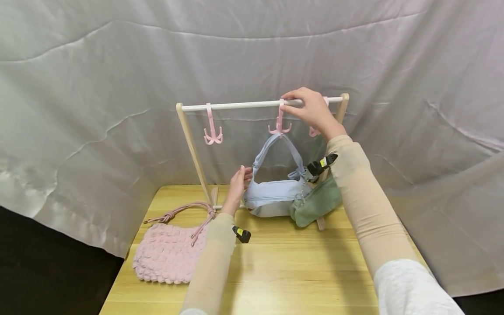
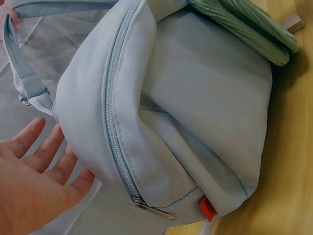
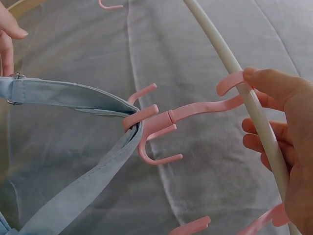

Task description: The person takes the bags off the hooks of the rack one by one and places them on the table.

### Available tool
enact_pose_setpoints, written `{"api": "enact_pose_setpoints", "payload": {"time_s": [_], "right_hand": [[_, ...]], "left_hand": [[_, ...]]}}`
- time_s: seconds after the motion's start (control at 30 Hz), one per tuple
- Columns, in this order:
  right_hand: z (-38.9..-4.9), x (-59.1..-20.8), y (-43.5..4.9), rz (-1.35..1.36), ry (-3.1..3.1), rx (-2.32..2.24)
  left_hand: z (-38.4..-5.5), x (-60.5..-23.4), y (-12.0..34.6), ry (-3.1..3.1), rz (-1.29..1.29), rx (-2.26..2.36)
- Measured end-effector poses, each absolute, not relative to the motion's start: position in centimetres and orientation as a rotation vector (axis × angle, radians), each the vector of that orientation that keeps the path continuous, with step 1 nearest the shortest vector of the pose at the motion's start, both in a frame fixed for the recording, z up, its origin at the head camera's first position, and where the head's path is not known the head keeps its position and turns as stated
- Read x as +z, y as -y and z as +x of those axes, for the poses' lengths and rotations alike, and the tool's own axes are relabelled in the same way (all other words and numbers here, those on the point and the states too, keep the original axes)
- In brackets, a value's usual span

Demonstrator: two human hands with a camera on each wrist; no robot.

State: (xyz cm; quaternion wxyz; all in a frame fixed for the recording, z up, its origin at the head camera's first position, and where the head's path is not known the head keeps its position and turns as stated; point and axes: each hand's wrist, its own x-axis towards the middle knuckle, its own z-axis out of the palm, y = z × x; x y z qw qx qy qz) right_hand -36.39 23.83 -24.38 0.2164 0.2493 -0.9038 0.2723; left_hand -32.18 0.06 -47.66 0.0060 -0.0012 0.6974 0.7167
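A light blue shoulder bag (image 1: 277, 189) hangs by its strap (image 3: 93, 188) from one prong of a pink multi-prong hook (image 1: 280, 119). That hook sits over the white rod (image 1: 244, 105) of a rack. My right hand (image 1: 312, 109) pinches the hook's curved top at the rod, thumb on its tip in the right wrist view. At the bag's left end is my left hand (image 1: 237, 186), its fingers extended against the side in the left wrist view. Beside the blue bag, partly behind my right arm, hangs a green corduroy bag (image 1: 320, 202).
A second pink hook (image 1: 213, 131) hangs bare at the rod's left. Another pink hook (image 1: 313, 131) is half hidden behind my right hand. On the wooden table (image 1: 283, 271) a pink puffy bag (image 1: 169, 251) lies at left, near the rack's wooden leg (image 1: 192, 148). Grey curtain (image 1: 252, 57) stands behind.
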Motion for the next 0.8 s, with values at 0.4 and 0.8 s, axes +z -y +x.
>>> {"api": "enact_pose_setpoints", "payload": {"time_s": [0.4,0.8], "right_hand": [[-36.4,-24.6,-23.6,0.662,2.529,0.749],[-36.4,-24.6,-23.2,0.636,2.546,0.736]], "left_hand": [[-31.7,-48.3,-0.2,-2.212,0.079,2.186],[-30.4,-49.7,0.4,-2.345,0.133,2.093]]}}
